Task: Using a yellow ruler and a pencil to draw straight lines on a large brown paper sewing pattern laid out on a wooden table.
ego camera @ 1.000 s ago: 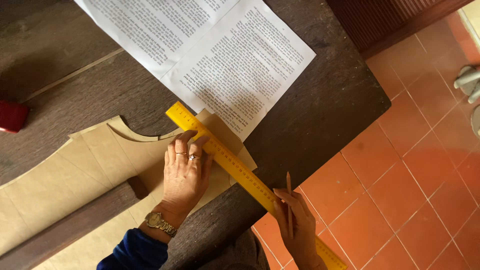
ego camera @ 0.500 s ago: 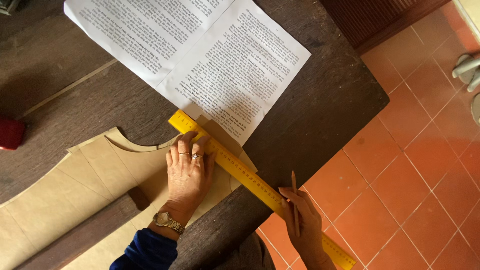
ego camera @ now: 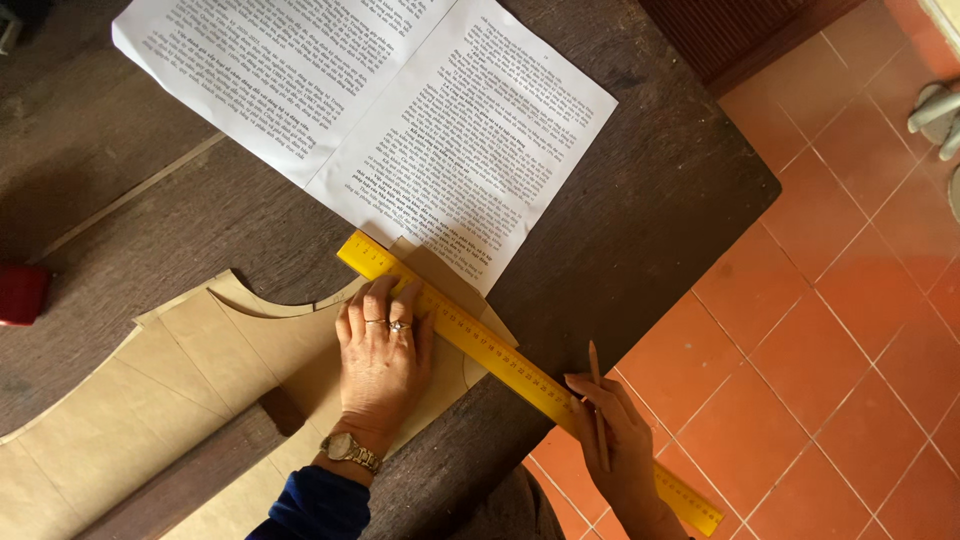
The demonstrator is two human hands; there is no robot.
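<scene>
A long yellow ruler (ego camera: 490, 350) lies slanted across a brown paper pattern piece (ego camera: 180, 390) and juts past the table's edge. My left hand (ego camera: 380, 365), with rings and a wristwatch, lies flat on the brown paper, fingertips pressing the ruler's upper part. My right hand (ego camera: 615, 440) holds a pencil (ego camera: 596, 395) and grips the ruler's lower part, out beyond the table over the floor.
Two white printed sheets (ego camera: 390, 110) lie on the dark wooden table (ego camera: 640, 200) above the ruler. A red object (ego camera: 22, 295) sits at the left edge. Orange floor tiles (ego camera: 820, 330) spread to the right, with something pale (ego camera: 935, 110) at the far right.
The view has shifted slightly, so the sheets and table sit lower in frame. Both hands and the ruler keep nearly the same pose.
</scene>
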